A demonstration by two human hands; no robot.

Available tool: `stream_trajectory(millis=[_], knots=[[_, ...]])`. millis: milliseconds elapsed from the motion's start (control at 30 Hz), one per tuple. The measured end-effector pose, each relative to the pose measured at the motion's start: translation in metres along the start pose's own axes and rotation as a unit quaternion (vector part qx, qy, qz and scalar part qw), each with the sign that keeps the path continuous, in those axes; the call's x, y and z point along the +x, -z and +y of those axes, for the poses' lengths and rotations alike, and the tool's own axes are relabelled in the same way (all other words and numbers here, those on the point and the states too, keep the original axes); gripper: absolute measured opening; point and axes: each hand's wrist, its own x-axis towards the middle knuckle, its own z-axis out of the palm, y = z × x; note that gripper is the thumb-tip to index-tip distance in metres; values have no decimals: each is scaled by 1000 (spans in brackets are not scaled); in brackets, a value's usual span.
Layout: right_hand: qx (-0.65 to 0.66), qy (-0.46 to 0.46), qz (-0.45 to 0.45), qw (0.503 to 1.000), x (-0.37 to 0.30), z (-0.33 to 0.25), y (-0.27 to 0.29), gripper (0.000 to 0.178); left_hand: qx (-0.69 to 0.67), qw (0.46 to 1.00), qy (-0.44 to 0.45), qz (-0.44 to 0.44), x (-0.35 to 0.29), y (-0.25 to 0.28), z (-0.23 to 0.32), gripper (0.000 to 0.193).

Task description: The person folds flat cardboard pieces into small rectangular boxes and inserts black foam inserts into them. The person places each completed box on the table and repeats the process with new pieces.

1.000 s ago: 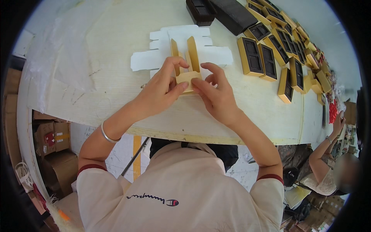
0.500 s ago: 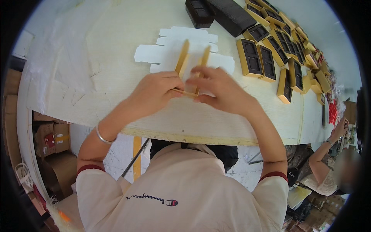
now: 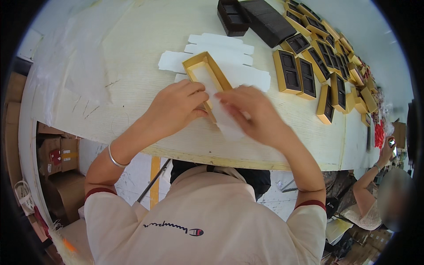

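Note:
A long gold cardboard box [image 3: 223, 79] with a white inside lies slanted before me. Its far end stands up as a closed corner, while a white flap [image 3: 230, 129] lies out at the near end. My left hand [image 3: 179, 102] is closed on the box's left wall, fingers over the edge and thumb lower down. Over the right wall and the near flap is my right hand [image 3: 258, 112], its fingers bent and blurred, so its hold cannot be made out. Beneath the box's far part are flat white die-cut card blanks [image 3: 216, 46].
Several gold boxes with black inserts [image 3: 289, 73] crowd the right side of the table [image 3: 145, 53]. A black tray [image 3: 232, 20] and a stack of black trays [image 3: 269, 22] are at the back. Clear plastic sheeting [image 3: 75, 66] covers the left. Another person's arm [image 3: 370, 174] shows far right.
The box has turned from nearly upright walls to a slant, its far end now formed and its white inside showing. My right hand has shifted slightly right and nearer.

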Motion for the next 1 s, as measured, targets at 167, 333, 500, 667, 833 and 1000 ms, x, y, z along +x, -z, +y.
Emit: stream_trajectory(millis=[167, 333, 500, 667, 833, 1000], knots=[[-149, 90, -77, 982, -10, 23, 15, 32, -75, 997, -9, -12, 1, 8, -10, 33], [-47, 66, -117, 990, -3, 34, 9, 27, -74, 997, 6, -28, 3, 10, -9, 28], [32, 18, -53, 998, 2, 38, -19, 20, -81, 992, 90, 22, 1, -11, 16, 17], [90, -76, -21, 993, 0, 25, -28, 25, -121, 985, 112, 44, 5, -20, 20, 12], [143, -129, -95, 977, -8, 2, 1, 43, -212, 966, 149, 19, -4, -8, 15, 6], [-133, 101, -70, 983, -36, -7, -13, 59, -252, 952, 172, -11, -9, -2, 11, 9]])
